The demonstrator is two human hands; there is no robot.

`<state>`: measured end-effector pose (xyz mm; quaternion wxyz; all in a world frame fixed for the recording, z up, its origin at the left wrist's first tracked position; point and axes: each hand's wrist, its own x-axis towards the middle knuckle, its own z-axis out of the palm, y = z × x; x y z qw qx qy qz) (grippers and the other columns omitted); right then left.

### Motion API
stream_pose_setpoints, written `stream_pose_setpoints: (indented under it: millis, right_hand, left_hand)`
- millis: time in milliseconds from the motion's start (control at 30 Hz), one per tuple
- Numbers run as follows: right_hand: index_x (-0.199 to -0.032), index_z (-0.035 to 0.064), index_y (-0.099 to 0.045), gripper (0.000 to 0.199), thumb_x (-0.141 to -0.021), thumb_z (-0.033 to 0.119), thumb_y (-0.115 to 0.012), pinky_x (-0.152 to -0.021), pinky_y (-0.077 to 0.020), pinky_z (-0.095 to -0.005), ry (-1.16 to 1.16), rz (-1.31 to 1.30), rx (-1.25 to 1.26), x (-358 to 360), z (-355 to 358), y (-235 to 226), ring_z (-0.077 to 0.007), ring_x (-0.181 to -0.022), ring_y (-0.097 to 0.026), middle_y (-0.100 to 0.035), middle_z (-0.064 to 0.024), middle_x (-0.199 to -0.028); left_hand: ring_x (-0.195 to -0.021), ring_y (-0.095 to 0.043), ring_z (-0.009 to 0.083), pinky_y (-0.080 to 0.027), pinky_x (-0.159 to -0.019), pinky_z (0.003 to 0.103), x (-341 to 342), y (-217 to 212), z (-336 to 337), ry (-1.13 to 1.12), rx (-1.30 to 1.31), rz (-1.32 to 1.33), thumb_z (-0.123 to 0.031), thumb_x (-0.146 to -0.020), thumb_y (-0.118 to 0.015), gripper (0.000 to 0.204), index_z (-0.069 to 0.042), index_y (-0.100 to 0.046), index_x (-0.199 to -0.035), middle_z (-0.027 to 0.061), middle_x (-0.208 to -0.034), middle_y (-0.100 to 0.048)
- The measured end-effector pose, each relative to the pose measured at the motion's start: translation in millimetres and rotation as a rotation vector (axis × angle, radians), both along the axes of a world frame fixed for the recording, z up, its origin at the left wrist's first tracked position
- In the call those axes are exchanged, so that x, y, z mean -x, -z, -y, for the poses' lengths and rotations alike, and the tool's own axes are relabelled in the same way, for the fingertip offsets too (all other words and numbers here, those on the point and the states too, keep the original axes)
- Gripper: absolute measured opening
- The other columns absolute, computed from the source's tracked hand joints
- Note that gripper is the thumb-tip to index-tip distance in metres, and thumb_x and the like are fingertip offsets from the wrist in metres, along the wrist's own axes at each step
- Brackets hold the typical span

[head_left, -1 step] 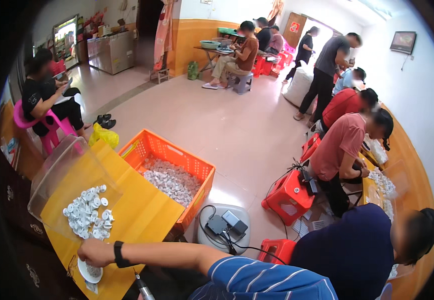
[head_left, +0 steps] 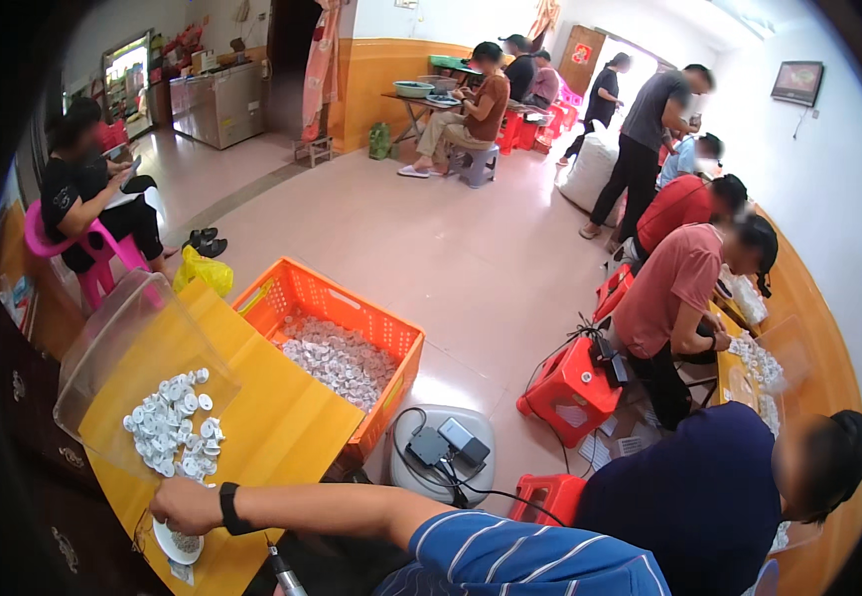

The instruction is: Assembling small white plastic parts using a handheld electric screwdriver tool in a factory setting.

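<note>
My right hand [head_left: 186,507] reaches from the right across the yellow tabletop [head_left: 292,417] to a white dish [head_left: 165,544]. A dark band circles its wrist. The fingers are drawn together at the dish's rim, and their tips are hidden. Small greyish pieces [head_left: 188,542], too fine to name, lie in the dish. Just beyond the hand is a pile of white round plastic parts [head_left: 175,422]. A pen-shaped power screwdriver [head_left: 285,573] points up at the lower edge, its rear end cut off by the picture. My left hand does not show clearly there.
A clear plastic sheet or tray [head_left: 118,348] stands at the table's left side. An orange crate [head_left: 391,338] full of small whitish parts adjoins the table. A grey stool [head_left: 471,422] carries small boxes and cables. Several people work on the right, with red stools [head_left: 570,387] beside them.
My right hand and wrist have shifted very slightly left and down at the dish. The whole view has slid a little; nothing else visibly differs.
</note>
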<state>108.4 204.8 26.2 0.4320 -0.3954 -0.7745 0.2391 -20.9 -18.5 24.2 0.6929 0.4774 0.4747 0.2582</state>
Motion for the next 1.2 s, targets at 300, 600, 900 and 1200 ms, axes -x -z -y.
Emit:
stream_pose_setpoints:
  millis: [300, 600, 900, 1200]
  right_hand:
    - [-0.091, 0.0066, -0.075, 0.023, -0.070, 0.012, -0.069, -0.073, -0.0540, -0.0482, 0.021, 0.297, 0.183, 21, -18, 21, -0.0370, -0.082, -0.070, -0.072, -0.0194, -0.085]
    - [-0.095, 0.0043, -0.073, 0.010, -0.088, 0.009, -0.067, -0.069, -0.0575, -0.0391, -0.126, 0.122, 0.061, 20, -14, -9, -0.0319, -0.075, -0.072, -0.073, -0.0162, -0.085]
    - [-0.089, 0.0078, -0.073, 0.020, -0.088, 0.023, -0.060, -0.064, -0.0578, -0.0474, -0.036, 0.837, -0.065, 64, -28, 52, -0.0352, -0.076, -0.072, -0.071, -0.0182, -0.083]
    - [-0.086, 0.0088, -0.074, 0.017, -0.085, 0.022, -0.063, -0.065, -0.0593, -0.0443, -0.003, 0.852, 0.017, 75, -23, 44, -0.0318, -0.081, -0.074, -0.074, -0.0158, -0.088]
  left_hand:
    - [-0.088, -0.063, 0.0135, -0.056, -0.073, 0.028, 25, 24, -6, -0.060, -0.020, -0.021, -0.014, -0.085, -0.075, 0.065, -0.001, -0.047, -0.141, 0.0082, -0.108, -0.061]
    - [-0.115, -0.062, 0.0208, -0.048, -0.100, 0.034, 41, 37, 23, -0.093, -0.249, -0.147, -0.017, -0.086, -0.077, 0.070, -0.002, -0.044, -0.146, 0.0146, -0.126, -0.063]
    - [-0.087, -0.059, 0.0108, -0.052, -0.075, 0.027, 51, 37, 28, -0.141, -0.263, -0.059, -0.008, -0.091, -0.073, 0.069, -0.002, -0.038, -0.150, 0.0046, -0.108, -0.057]
    - [-0.101, -0.059, 0.0152, -0.049, -0.092, 0.031, 55, 34, 35, -0.217, -0.113, -0.066, -0.016, -0.087, -0.078, 0.068, -0.001, -0.045, -0.145, 0.0082, -0.119, -0.060]
